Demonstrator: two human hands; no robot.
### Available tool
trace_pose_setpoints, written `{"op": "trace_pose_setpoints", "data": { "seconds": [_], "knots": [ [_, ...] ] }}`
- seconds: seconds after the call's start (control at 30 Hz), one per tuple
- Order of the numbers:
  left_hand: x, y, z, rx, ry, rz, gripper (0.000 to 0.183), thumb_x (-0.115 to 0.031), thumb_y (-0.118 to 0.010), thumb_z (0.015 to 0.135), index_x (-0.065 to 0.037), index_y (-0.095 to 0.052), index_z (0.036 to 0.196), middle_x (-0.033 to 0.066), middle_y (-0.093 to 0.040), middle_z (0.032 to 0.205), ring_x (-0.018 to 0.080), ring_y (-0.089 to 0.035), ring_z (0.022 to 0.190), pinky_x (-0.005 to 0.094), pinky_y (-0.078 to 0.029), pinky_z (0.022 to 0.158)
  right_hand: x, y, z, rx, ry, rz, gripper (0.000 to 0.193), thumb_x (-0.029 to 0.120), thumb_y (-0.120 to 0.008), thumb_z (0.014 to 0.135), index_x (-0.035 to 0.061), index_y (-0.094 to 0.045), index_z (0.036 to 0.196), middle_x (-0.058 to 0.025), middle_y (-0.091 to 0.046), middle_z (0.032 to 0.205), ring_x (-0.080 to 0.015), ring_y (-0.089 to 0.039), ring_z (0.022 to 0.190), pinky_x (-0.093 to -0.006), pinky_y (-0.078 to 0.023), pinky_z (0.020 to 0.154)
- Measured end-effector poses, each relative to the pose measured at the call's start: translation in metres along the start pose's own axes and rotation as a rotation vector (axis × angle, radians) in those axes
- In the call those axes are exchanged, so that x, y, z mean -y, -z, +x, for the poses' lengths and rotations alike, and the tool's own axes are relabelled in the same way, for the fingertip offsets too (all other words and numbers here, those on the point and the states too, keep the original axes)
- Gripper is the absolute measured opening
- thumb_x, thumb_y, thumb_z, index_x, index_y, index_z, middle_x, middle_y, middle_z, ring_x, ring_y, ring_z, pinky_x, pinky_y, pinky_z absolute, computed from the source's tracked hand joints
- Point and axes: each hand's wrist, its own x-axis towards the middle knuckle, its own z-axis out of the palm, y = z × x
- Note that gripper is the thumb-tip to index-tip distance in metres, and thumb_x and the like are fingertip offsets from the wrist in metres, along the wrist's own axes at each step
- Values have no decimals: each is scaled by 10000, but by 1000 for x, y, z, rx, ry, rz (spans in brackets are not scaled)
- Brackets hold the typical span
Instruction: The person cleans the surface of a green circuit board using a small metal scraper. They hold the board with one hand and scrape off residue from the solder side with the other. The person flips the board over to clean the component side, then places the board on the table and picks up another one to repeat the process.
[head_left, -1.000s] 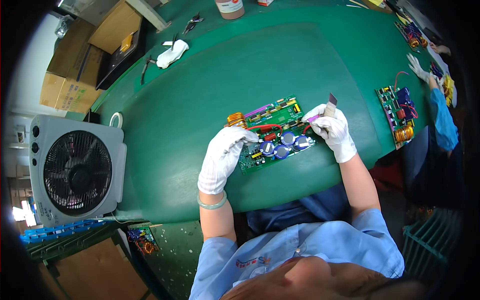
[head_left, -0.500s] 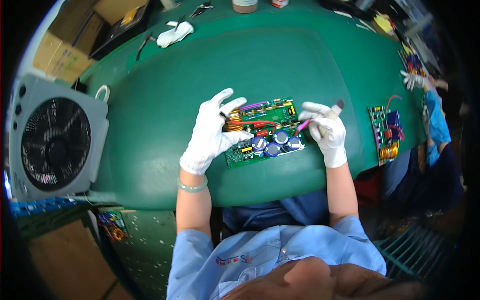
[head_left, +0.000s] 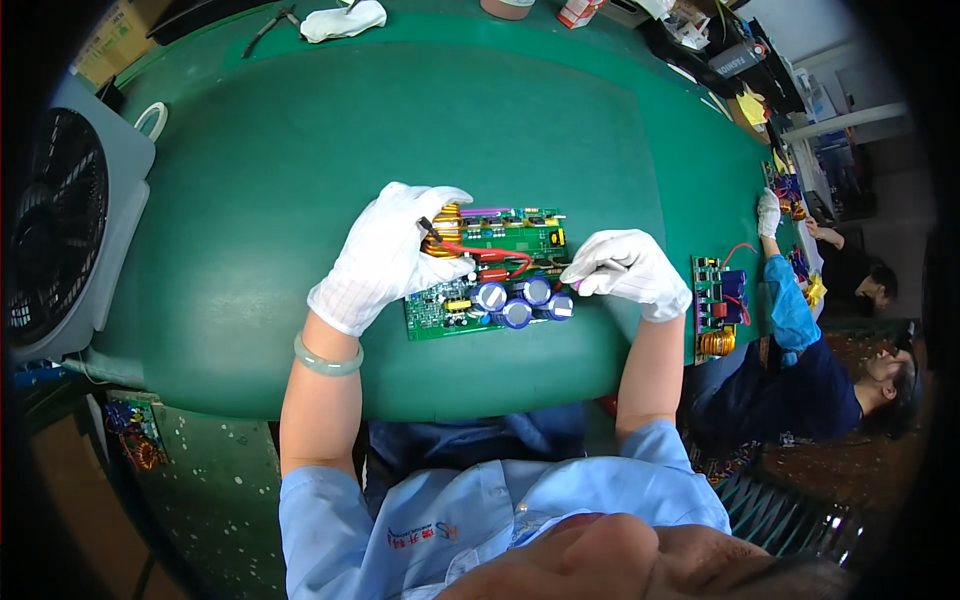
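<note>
A green circuit board (head_left: 425, 326) lies on the green table mat in front of me. My left hand (head_left: 372, 262), in a white glove, wraps its fingers and thumb around the copper-wound coil (head_left: 447, 226) at the board's left end. A red wire (head_left: 505, 252) loops over the board's middle, above several blue round capacitors (head_left: 516, 314). At the right edge, my right hand (head_left: 632, 272), also gloved, is closed in a pinch. Beside its fingertips shows a small pink piece (head_left: 577, 286), apparently a wire's sleeved end. The palm side of this hand is hidden.
A grey fan (head_left: 120, 190) stands at the left. Pliers (head_left: 268, 30) and a white glove (head_left: 343, 20) lie at the far left. Another circuit board (head_left: 722, 300) sits to the right, near a co-worker's blue sleeve (head_left: 790, 305) and gloved hand (head_left: 768, 213).
My right hand has moved in against the board's right edge; the pale, dark-tipped tool it held no longer shows. The whole view has shifted, bringing more of the right side into sight.
</note>
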Motion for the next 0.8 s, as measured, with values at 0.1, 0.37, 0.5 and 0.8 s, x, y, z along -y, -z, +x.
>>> {"op": "trace_pose_setpoints", "data": {
  "seconds": [0.1, 0.37, 0.5, 0.8],
  "knots": [
    [-5, 2, 1, 35, 28, -16, 644, -430, -837, 701, -98, -616, 1207, 113, -665, 1117, 340, -576, 1012, 415, -492, 919, -35, 0, -6, -124, 135, 462, 212, 99, -801, 775, -54, -730, 903, -188, -672, 870, -190, -639, 711, -292, -515, 644],
    [-4, -4, -1, -164, -122, -13, 601, -324, -872, 692, -99, -624, 1191, 96, -663, 1095, 309, -597, 943, 388, -528, 828, -67, 6, 3, -92, 220, 615, 293, 207, -771, 832, -62, -718, 934, -171, -677, 849, -68, -480, 498, -214, -331, 432],
    [-2, -4, 0, -88, -61, 56, 569, -358, -879, 671, -103, -641, 1120, 84, -656, 973, 295, -590, 853, 393, -523, 773, -63, 13, 16, -231, 143, 572, 425, 307, -719, 888, -108, -701, 976, -194, -716, 923, -47, -415, 442, -233, -385, 471],
    [-24, -11, -5, 203, 60, -99, 676, -538, -849, 665, -49, -658, 1091, 164, -667, 908, 348, -634, 844, 415, -519, 786, 3, -29, 59, 61, -223, 73, 250, 152, -879, 740, 27, -716, 883, -40, -670, 821, -116, -649, 805, -268, -521, 729]
  ]
}}
